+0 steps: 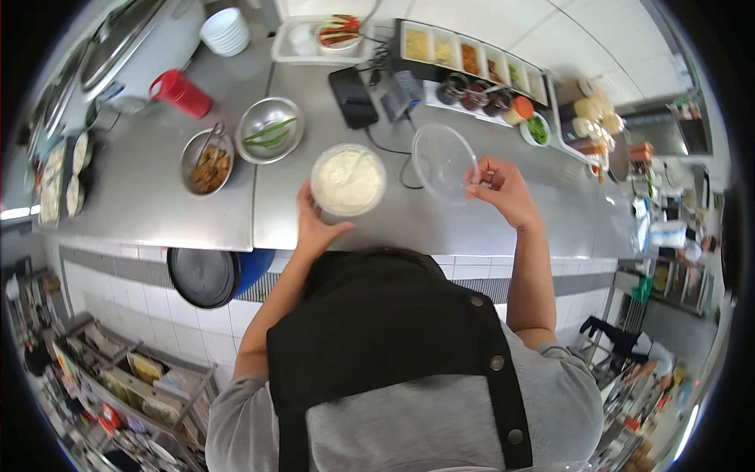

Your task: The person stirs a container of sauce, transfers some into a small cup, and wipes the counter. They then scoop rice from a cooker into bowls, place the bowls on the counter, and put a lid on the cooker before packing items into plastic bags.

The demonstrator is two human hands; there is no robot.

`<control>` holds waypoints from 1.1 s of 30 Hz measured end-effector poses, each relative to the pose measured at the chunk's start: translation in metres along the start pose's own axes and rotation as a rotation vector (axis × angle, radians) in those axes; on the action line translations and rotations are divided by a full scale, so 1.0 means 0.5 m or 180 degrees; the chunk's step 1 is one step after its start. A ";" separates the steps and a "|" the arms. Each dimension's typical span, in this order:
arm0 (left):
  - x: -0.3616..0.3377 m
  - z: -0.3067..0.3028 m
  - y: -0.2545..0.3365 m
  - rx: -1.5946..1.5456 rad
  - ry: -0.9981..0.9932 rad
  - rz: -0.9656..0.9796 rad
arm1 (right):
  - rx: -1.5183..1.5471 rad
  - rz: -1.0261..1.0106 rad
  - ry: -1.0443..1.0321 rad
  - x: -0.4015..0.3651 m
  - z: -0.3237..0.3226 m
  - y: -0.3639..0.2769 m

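Observation:
A round clear tub (334,206) full of a thick white cream (346,177) is near the front of the steel counter. My left hand (314,228) cups its left side, fingers curled along the wall and thumb stretched out below the rim. Between the thumb and fingers of my right hand (503,189) is the edge of a round clear plastic lid (444,161), tilted and held to the right of the tub. To the left are a metal bowl (250,126) with green strips and a smaller metal bowl (189,145) with brown pieces and tongs (214,138).
A black phone (352,96) and cables lie behind the tub. A rack of topping compartments (472,59) stands at the back right, with sauce jars (472,96) before it. A red cup (181,93), stacked white bowls (226,33) and a white tray (283,51) are at the back left.

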State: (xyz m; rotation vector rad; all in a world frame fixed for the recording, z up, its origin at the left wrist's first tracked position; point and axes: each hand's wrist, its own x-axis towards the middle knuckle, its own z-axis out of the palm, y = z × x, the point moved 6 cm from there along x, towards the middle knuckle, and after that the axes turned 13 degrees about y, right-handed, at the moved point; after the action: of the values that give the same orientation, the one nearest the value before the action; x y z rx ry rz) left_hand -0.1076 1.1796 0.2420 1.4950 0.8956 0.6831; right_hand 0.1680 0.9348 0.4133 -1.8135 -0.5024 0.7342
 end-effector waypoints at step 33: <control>-0.120 0.537 0.249 -0.2174 -0.1348 -0.2062 | -0.1104 -0.1753 0.2317 -0.034 -0.405 0.132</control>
State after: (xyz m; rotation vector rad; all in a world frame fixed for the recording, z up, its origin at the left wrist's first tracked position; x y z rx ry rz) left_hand 0.1029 0.9851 0.3368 0.6342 0.6596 0.1398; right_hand 0.2955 0.7632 0.4049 -1.9651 -0.6111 -0.4109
